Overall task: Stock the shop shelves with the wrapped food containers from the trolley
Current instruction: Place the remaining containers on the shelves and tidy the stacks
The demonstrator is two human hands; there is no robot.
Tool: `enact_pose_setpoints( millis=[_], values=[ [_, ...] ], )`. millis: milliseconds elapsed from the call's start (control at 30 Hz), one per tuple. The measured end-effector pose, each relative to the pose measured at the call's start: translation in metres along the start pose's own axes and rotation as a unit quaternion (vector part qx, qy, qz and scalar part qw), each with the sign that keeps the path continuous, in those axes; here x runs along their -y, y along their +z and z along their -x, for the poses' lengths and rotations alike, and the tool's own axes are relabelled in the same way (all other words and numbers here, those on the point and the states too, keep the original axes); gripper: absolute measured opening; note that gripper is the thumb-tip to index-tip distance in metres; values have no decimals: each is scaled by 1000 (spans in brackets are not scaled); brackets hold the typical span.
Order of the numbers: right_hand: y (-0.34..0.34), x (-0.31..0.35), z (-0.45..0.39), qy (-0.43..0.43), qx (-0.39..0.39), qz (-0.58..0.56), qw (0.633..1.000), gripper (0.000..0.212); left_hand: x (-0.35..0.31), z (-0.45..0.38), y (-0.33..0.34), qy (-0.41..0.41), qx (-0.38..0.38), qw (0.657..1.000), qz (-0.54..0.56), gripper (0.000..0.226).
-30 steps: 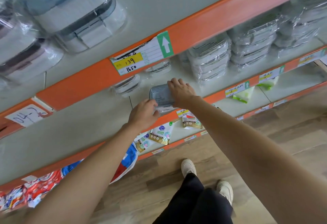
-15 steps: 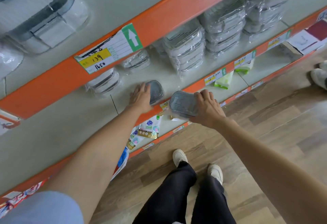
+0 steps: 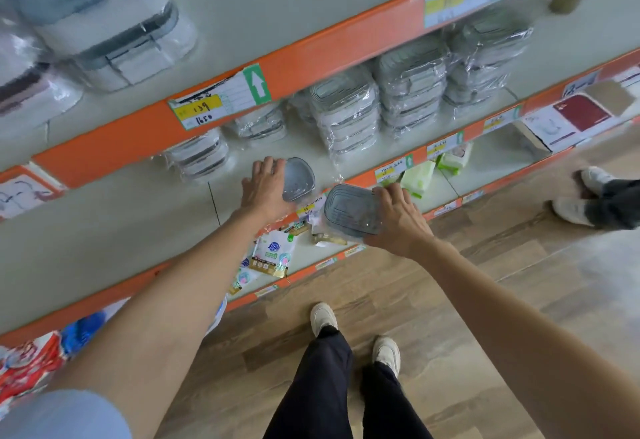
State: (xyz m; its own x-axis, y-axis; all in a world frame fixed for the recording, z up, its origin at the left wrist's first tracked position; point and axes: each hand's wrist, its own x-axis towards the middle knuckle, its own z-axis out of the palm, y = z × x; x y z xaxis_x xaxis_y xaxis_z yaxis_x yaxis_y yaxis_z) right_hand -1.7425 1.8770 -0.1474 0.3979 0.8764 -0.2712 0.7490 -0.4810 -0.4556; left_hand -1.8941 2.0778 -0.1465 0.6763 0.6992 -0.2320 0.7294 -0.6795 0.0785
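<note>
Right grip (image 3: 398,220) clasping wrapped container (image 3: 353,210), left grip (image 3: 265,185) flat on another (image 3: 298,178), tag (image 3: 207,109) "139, 1650"

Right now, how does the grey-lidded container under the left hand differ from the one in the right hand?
The grey-lidded container under the left hand sits on the shelf; the grey-lidded container in the right hand is held out past its orange edge. The left hand lies over its container; the right hand grips from the side. Both look plastic-wrapped.
</note>
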Motion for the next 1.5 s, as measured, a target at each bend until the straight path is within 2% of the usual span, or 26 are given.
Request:
enact_pose_setpoints(
  millis=[100, 233, 333, 467, 533, 633, 733, 933, 1133, 1300, 1367, 1433, 1500],
  values=[
    [-27, 8, 12, -42, -16, -11, 999, 85, -9, 34, -27, 44, -43, 998, 23, 92],
    [-66, 20, 28, -97, -34, 1, 995, 86, -6, 79, -69, 46, -92, 993, 57, 89],
    [-97, 31, 37, -125, -56, 15, 990, 85, 0, 108, -101, 58, -119, 990, 41, 92],
    [-139, 57, 38, -169, -90, 34, 981, 85, 3, 135, -147, 54, -202, 977, 39, 95],
    [-161, 72, 38, -188, -104, 48, 975, 86, 3, 144, -172, 49, -193, 979, 49, 87],
    [-192, 94, 35, -205, -80, 62, 974, 84, 5, 150, -205, 62, -120, 990, 50, 66],
    [-225, 118, 27, -233, -62, 74, 968, 83, 18, 152, -244, 72, -98, 987, 107, 69],
    [-289, 161, 3, -241, -130, 17, 962, 81, 49, 138, -322, 62, -205, 957, 196, 75],
    [-309, 184, -31, -207, -181, -52, 960, 81, 72, 96, -347, 46, -295, 928, 223, 52],
    [-313, 206, -64, -191, -219, -105, 951, 78, 85, 67, -359, 47, -279, 946, 157, 57],
    [-313, 215, -76, -195, -226, -109, 948, 77, 91, 57, -360, 54, -227, 965, 120, 62],
    [-312, 224, -85, -198, -222, -105, 949, 78, 96, 48, -361, 54, -142, 987, 49, 69],
    [-313, 235, -92, -211, -216, -98, 948, 77, 102, 43, -363, 51, -98, 994, -11, 76]
  ],
)
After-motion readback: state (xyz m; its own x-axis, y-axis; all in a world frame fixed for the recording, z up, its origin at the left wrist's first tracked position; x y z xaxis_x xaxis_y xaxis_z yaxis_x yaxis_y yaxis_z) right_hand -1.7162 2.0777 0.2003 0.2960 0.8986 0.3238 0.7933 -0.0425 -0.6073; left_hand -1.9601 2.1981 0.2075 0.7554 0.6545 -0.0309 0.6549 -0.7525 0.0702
